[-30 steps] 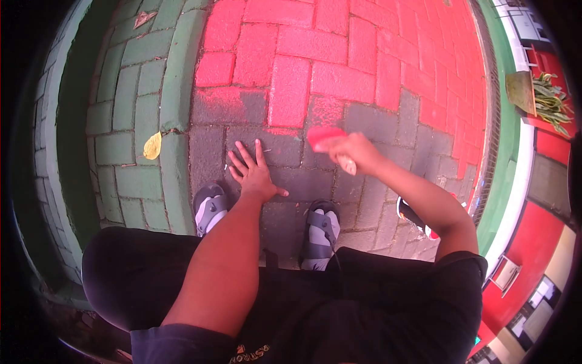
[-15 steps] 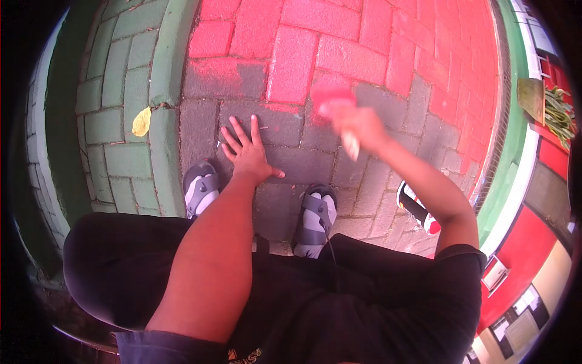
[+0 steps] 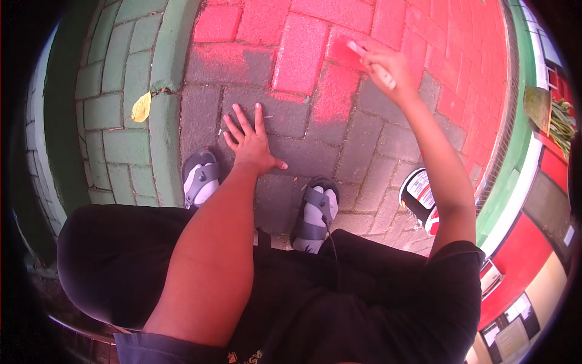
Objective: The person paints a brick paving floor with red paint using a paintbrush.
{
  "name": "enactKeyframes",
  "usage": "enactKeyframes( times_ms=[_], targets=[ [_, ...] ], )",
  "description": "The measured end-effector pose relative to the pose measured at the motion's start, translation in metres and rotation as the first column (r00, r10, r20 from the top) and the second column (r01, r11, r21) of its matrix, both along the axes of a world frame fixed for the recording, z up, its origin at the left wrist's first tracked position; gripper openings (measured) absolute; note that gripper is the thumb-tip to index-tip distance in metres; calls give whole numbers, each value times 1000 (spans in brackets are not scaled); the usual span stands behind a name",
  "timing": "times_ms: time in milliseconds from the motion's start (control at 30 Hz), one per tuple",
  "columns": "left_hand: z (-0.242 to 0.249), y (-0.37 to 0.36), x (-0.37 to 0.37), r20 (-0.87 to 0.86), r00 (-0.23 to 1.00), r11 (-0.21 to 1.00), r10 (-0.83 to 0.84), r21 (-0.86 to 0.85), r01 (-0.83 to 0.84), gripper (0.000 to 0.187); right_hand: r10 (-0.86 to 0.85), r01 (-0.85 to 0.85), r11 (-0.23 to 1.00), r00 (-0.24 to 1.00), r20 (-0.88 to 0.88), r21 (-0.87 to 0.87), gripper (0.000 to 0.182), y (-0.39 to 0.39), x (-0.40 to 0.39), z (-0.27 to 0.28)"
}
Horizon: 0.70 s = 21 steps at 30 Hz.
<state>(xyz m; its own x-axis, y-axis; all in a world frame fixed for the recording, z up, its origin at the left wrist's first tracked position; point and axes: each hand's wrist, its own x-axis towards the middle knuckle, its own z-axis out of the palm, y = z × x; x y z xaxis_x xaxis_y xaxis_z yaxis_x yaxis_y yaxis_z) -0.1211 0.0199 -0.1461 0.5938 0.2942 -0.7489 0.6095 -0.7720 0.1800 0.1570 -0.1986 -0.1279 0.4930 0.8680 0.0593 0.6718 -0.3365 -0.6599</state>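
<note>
My right hand (image 3: 391, 70) is closed round the handle of a paintbrush (image 3: 356, 48), whose head is down at the red-painted pavers (image 3: 300, 51). Just below the brush, a freshly red patch (image 3: 335, 91) ends raggedly on a bare grey paver. My left hand (image 3: 251, 145) lies flat on the unpainted grey pavers (image 3: 303, 156), fingers spread and holding nothing. A paint can (image 3: 418, 191) with a black, white and red label stands under my right forearm, partly hidden by it.
My sandalled feet (image 3: 316, 212) are on the grey pavers. To the left runs a green kerb (image 3: 165, 121) with green pavers beyond and a yellow leaf (image 3: 141, 107). On the right are a grating strip (image 3: 501, 121), a green edge and a planter (image 3: 538, 109).
My right hand has moved the brush up and to the right, farther from me. Red now shows on the paver where the brush was. My left hand stays flat on the ground.
</note>
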Motion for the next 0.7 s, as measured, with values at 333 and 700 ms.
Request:
enactKeyframes(
  times_ms=[333,700],
  targets=[
    [3,-2,5,-27,1000,1000,8,-1,-8,165,324,-451,879,803,-500,-155,7,-14,-124,25],
    [0,0,2,-22,1000,1000,5,-2,-5,165,-118,104,989,982,-146,-101,8,13,-98,4]
  ],
)
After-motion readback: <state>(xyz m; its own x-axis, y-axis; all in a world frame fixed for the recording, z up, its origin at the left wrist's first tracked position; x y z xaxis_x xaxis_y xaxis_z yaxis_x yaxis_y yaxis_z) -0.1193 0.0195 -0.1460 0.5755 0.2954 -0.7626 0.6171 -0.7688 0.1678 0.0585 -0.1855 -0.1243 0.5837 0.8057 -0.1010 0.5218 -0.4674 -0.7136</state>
